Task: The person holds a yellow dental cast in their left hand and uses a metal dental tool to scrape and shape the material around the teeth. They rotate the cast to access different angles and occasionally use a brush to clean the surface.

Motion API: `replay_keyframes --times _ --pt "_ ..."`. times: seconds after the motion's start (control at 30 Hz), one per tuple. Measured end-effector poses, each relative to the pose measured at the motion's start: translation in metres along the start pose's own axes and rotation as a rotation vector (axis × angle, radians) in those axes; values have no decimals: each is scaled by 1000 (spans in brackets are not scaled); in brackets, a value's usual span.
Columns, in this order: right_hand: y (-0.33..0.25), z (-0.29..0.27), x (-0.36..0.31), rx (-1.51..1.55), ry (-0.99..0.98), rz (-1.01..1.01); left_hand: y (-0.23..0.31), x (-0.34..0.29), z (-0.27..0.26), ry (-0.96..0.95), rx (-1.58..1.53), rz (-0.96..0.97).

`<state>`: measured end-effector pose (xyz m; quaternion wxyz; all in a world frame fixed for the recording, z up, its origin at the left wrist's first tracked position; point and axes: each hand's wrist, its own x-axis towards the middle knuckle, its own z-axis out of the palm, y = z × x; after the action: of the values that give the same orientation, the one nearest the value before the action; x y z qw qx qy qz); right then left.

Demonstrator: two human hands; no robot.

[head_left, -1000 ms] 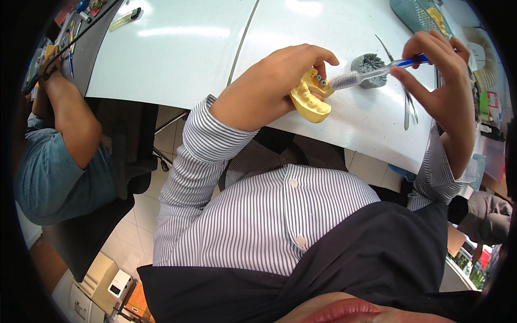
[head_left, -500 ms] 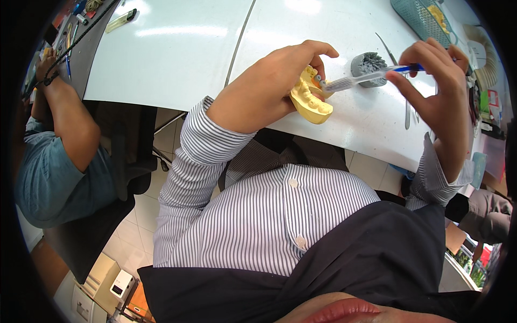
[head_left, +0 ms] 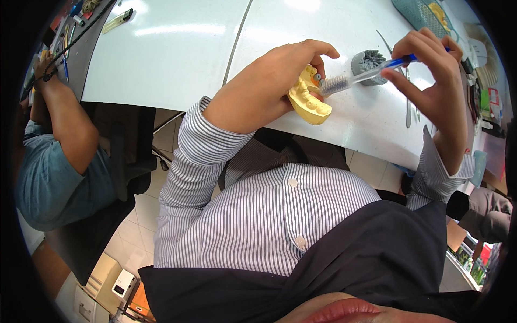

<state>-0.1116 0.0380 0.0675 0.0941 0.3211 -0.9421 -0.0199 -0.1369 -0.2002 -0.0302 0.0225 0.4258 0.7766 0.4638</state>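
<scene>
My left hand grips a yellow plaster dental model, with thumb and some fingers hidden behind it. On the model sits a small grey tooth-shaped piece beside an orange-red patch. Between the fingers of my right hand is a toothbrush with a clear and blue handle. Its bristles touch or nearly touch the model near the grey piece. Just beyond the brush stands a round grey pot with jagged grey material on top.
Slim metal instruments lie right of the pot, partly behind my right hand. A teal mesh basket holding something yellow stands at the back right of the white table. A clear cutter-like tool lies far left, near a co-worker's arm.
My right hand has shifted slightly up and left, and the toothbrush has turned so its bristles show more. My left hand and the dental model have barely moved.
</scene>
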Motion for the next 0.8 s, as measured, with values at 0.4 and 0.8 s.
replay_keyframes --times 0.4,0.8 --pt "20 7 -5 -32 119 -7 -1 -1 0 9 -39 18" --pt "-13 6 -14 -36 171 76 4 -8 11 87 144 28"
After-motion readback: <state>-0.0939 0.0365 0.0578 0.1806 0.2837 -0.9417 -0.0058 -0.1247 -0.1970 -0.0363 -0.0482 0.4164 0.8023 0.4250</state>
